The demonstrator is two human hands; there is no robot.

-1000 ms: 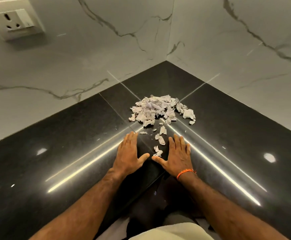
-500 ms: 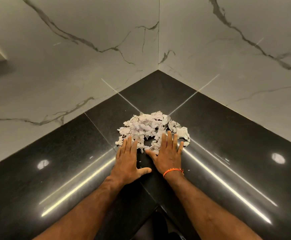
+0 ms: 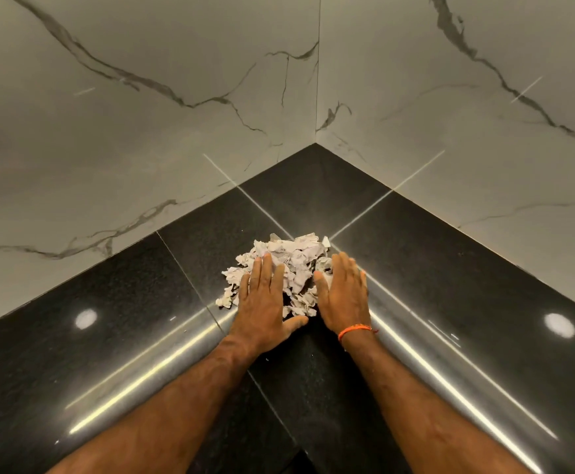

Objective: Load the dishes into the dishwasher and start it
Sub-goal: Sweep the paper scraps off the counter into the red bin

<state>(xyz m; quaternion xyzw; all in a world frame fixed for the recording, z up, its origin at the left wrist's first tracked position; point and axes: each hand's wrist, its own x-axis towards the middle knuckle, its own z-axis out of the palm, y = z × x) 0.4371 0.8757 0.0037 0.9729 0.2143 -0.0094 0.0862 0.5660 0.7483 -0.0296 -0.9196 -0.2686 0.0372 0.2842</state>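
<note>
Nearest to me are the two forearms, reaching forward over the polished black desk (image 3: 115,336). The left hand (image 3: 262,299) lies flat, fingers straight and together, its fingertips resting on the near left edge of a heap of torn paper scraps (image 3: 288,265). The right hand (image 3: 342,292), with an orange thread band (image 3: 354,330) at the wrist, is also released and flat, fingers straight, pressed against the heap's right side. Neither grasps anything; together they bracket the pile.

Beyond the scraps the desk runs back into a corner, where two white marble-veined wall panels (image 3: 142,148) meet.

No dishes and no dishwasher are anywhere in sight from here, so I cannot say where they are. By my reckoning the loading has not begun; what is in hand looks like gathering up litter on the desk, a side chore at best. The next move, I would judge, calls for cupping both hands under the loose heap without shedding small bits, carrying it off, then turning away from this corner to find the dishes.
</note>
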